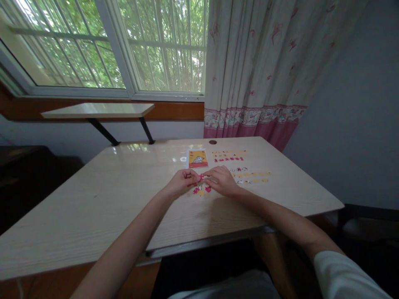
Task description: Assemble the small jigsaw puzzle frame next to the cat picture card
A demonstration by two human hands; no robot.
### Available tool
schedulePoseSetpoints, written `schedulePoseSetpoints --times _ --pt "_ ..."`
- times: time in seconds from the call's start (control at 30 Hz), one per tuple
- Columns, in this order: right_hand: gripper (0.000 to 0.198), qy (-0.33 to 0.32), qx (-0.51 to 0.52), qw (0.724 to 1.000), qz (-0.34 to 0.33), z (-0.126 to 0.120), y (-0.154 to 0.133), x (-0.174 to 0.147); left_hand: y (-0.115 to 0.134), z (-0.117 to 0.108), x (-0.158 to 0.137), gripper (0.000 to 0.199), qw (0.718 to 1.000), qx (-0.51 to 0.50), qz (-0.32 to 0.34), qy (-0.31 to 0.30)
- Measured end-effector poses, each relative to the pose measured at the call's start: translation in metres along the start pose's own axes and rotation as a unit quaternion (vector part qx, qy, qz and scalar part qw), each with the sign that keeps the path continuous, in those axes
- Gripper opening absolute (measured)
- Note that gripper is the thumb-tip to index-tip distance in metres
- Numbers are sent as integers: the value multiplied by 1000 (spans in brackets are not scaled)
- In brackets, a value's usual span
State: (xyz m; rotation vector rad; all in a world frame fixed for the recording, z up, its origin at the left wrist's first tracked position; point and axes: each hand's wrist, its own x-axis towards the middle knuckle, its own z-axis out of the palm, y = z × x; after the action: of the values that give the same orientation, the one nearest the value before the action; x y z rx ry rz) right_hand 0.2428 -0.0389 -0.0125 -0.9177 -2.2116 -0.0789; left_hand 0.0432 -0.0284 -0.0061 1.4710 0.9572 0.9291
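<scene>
Red jigsaw-like piece (201, 177) pinched between left hand (181, 182) and right hand (222, 180), long axis unclear; red-and-yellow pieces (208, 189) laid just below on pale wooden bench (124, 199).

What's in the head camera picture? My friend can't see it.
A left hand and a right hand meet at a red puzzle piece over a table. Beyond lies a picture card beside rows of loose pieces.

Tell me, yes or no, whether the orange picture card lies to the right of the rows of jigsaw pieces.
No, the orange picture card lies to the left of the rows of jigsaw pieces.
</scene>
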Motion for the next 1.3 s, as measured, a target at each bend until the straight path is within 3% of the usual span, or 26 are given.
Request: schedulePoseSetpoints --times 0.27,0.5,0.67,0.77,0.83,0.97,1.13,1.3 --pt "25 24 -13 999 -17 -6 4 1 2 -3 0 41 999 42 13 8" --pt "24 91 -37 995 27 -23 26 4 3 -21 6 28 988 128 47 71" --pt "24 90 -44 994 31 -35 34 7 2 -24 5 23 979 179 59 80" --pt "25 34 -18 999 31 -49 52 9 1 -22 3 22 973 207 57 82" --pt "26 -42 8 997 57 -63 73 6 1 -22 2 21 969 227 57 83" --pt "28 -173 1 962 212 -96 124 -16 -1 -23 2 19 958 271 66 71" --pt "34 -238 8 915 327 -117 163 -49 -1 -24 0 19 948 307 70 51" --pt "33 -279 40 893 352 -113 171 -57 -1 -22 0 20 945 319 64 43"
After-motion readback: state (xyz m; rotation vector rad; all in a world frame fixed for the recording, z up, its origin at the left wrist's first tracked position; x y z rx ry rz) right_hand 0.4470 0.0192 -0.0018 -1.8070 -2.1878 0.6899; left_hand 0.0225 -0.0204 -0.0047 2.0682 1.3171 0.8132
